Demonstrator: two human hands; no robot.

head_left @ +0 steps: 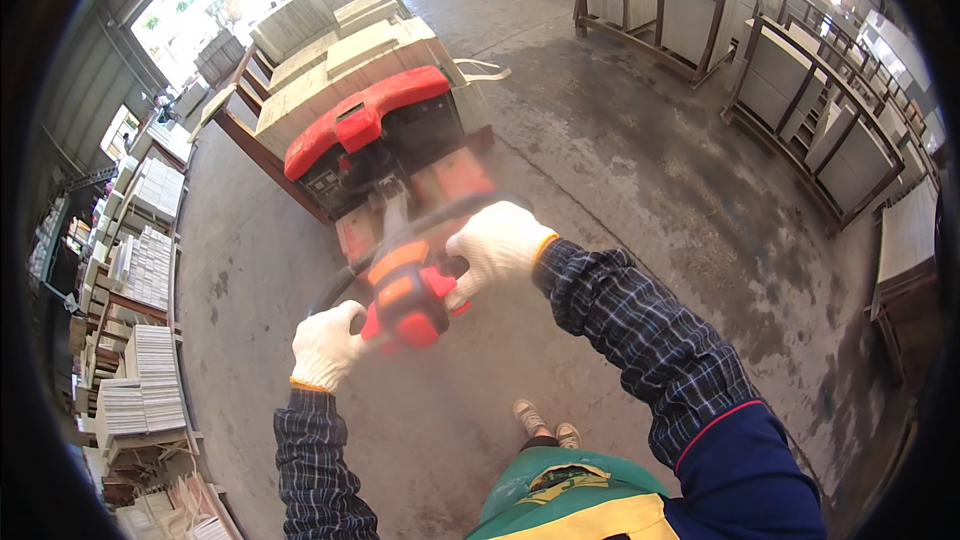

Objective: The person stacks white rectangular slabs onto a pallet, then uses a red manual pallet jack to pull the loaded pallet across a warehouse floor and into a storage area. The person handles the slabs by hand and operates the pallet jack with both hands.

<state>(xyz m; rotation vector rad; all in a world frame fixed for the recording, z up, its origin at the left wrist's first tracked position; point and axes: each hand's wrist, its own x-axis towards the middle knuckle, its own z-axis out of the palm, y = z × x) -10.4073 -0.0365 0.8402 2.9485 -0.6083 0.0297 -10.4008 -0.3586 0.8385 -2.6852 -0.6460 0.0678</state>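
Note:
A red powered pallet truck (pixel 372 136) stands in front of me, loaded with a frame of pale stone slabs (pixel 340 50). Its tiller ends in a red and orange control head (pixel 408 298) with a black loop handle. My left hand (pixel 326 344), in a white glove, grips the left side of the handle. My right hand (pixel 496 248), also gloved, grips the right side. Both sleeves are dark plaid. The handle looks slightly blurred.
Grey concrete floor (pixel 620 170) spreads to the right. Wooden A-frame racks with stone slabs (pixel 800 90) line the right side and back. Stacks of cut tiles (pixel 140 340) on pallets run along the left. My shoes (pixel 545 423) show below the handle.

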